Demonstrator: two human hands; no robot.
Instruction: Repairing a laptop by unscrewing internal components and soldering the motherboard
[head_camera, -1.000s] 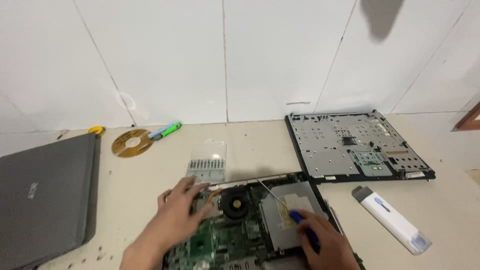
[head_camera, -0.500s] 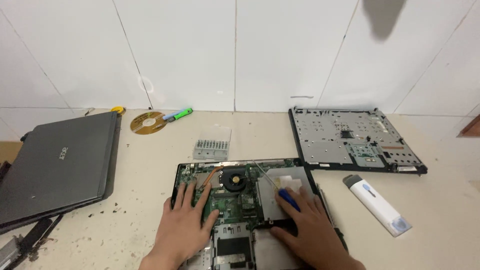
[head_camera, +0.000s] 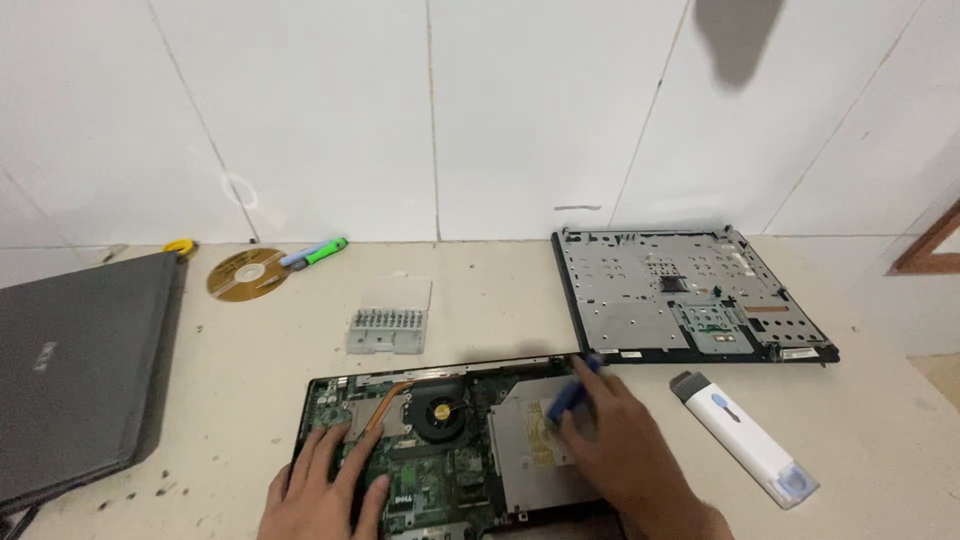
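In the head view, an opened laptop base with a green circuit board, a black round fan, a copper heat pipe and a silver metal optical drive (head_camera: 450, 440) lay at the near edge of the beige tabletop (head_camera: 500, 300), roughly at its middle. The left hand (head_camera: 325, 490) rested flat on the board's left part, its fingers (head_camera: 345, 465) spread and released, grasping nothing. The right hand (head_camera: 625, 450) lay over the drive's right side, its fingers clenched around a small blue-handled tool (head_camera: 568, 395) whose tip pointed at the base's far right corner.

The base looked stiff but fragile: bare components and thin pipe would bear no pressure, so the plastic rim seemed the safest place to take hold of it. The tool looked light and slim.

Toward the far edge sat a grey screwdriver-bit holder (head_camera: 390, 318), a gold disc (head_camera: 245, 275) and a green and blue pen (head_camera: 315, 252). A removed black and silver laptop panel (head_camera: 685, 295) lay at the far right, a white and blue oblong cleaning tool (head_camera: 745, 440) near it, and a closed grey laptop (head_camera: 80, 370) at the left edge.
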